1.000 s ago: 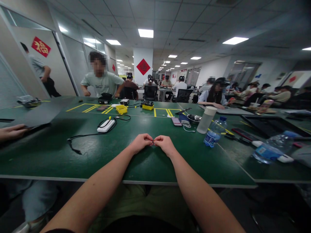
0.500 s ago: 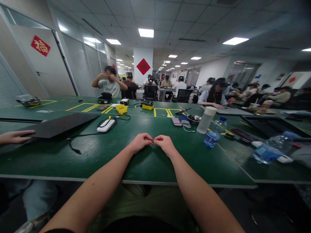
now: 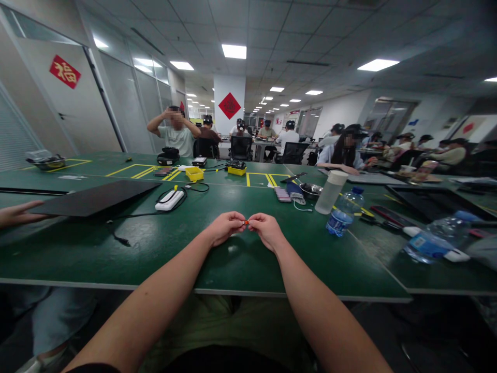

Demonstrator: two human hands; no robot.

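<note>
Between my fingertips is a tiny orange piece [image 3: 246, 222] with a pale bit at its left end; it is too small to name. My left hand [image 3: 227, 228] is closed in a pinch on the pale end. From the other side, my right hand [image 3: 264, 230] pinches the orange end between thumb and fingers. Both hands are over the green table [image 3: 248, 269], close to its front edge, nearly touching each other. Curled fingers hide most of the piece.
A white power strip [image 3: 170, 200] with a black cable lies left of my hands. A person's hand [image 3: 19, 213] at far left holds a black panel [image 3: 101, 198]. To the right stand a frosted bottle [image 3: 331, 192] and a water bottle [image 3: 345, 212]. Yellow trays [image 3: 194, 174] sit farther back.
My fingertips have drawn slightly apart, and more of the orange piece shows between them. The black panel at left has shifted a little, and the person's hand on it has changed its hold.
</note>
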